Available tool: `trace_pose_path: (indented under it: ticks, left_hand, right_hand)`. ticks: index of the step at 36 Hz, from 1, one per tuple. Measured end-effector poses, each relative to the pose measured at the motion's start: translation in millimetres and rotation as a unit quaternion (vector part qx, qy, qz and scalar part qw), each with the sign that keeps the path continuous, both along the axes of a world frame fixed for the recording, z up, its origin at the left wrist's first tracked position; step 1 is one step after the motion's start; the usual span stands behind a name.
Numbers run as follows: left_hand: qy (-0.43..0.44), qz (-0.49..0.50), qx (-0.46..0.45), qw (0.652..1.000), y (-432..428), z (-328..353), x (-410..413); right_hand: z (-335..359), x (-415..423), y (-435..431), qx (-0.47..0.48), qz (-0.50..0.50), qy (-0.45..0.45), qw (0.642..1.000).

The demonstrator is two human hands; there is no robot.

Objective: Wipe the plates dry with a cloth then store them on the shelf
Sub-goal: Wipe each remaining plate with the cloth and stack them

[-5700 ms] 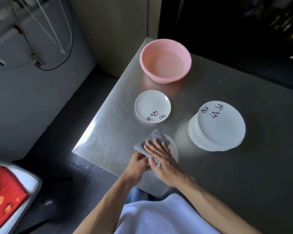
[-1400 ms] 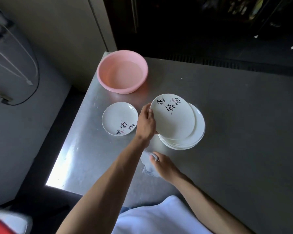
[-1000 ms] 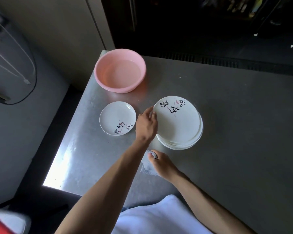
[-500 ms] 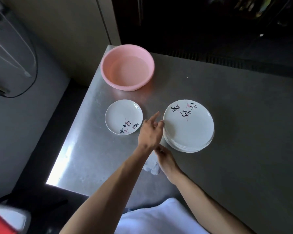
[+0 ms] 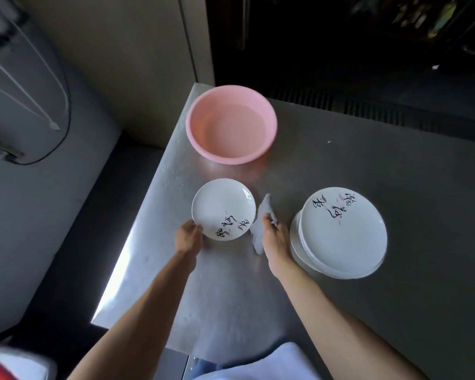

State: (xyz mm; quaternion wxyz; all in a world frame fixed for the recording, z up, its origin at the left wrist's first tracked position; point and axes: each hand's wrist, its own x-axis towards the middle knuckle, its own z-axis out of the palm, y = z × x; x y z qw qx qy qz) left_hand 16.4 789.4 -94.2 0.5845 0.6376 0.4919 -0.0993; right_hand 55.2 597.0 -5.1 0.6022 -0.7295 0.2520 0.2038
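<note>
left hand [image 5: 188, 237] pinches the near rim of the lone plate [image 5: 222, 208]; right hand [image 5: 275, 238] grips the blurred cloth [image 5: 260, 224], partly hidden beneath it, beside the plate stack [image 5: 343, 231].

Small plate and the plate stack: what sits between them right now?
In the head view, the right hand gripping the grey cloth lies between the small plate and the plate stack; otherwise only bare metal table.

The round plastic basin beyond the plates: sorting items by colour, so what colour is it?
The round plastic basin is plain pink; head view shows it.
</note>
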Motion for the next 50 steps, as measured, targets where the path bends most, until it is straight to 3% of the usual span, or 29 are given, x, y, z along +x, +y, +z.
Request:
trace_pose_path:
  ticks: [7,15,20,25,29,32,35,37,40,44,50]
  left_hand:
    - [-0.017,0.056,0.013,0.998,-14,2,8]
    - [-0.149,0.088,-0.126,0.977,-44,22,-26]
    - [-0.153,0.102,-0.152,0.971,-65,31,-61]
    - [-0.132,0.098,-0.155,0.974,-97,45,-99]
    - [-0.118,0.063,-0.168,0.977,-125,55,-126]
    - [-0.114,0.032,-0.185,0.976,-141,62,-141]
    - [-0.106,0.014,-0.201,0.974,-153,63,-153]
    - [-0.107,0.011,-0.204,0.973,-155,65,-156]
    - [-0.100,0.032,-0.200,0.974,-151,64,-159]
    - [-0.084,0.072,-0.185,0.976,-141,59,-163]
    - [-0.100,0.042,-0.151,0.983,-143,61,-173]
  right_hand:
    - [11,-14,1,0.018,0.045,-0.033,0.998]
    - [21,-43,-15,0.052,0.053,-0.060,0.995]
    - [21,-60,-30,0.064,0.027,-0.101,0.992]
    - [11,-80,-47,0.029,0.021,-0.126,0.991]
    - [-9,-101,-54,-0.059,0.096,-0.104,0.988]
    - [-36,-110,-62,-0.191,0.267,-0.057,0.943]
    - [-53,-127,-68,-0.326,0.490,-0.031,0.808]
    - [-59,-138,-73,-0.338,0.544,-0.082,0.763]
    - [-66,-155,-86,-0.282,0.579,-0.141,0.752]
    - [-61,-176,-112,-0.296,0.629,-0.201,0.690]
    - [-67,-171,-116,-0.351,0.581,-0.114,0.725]
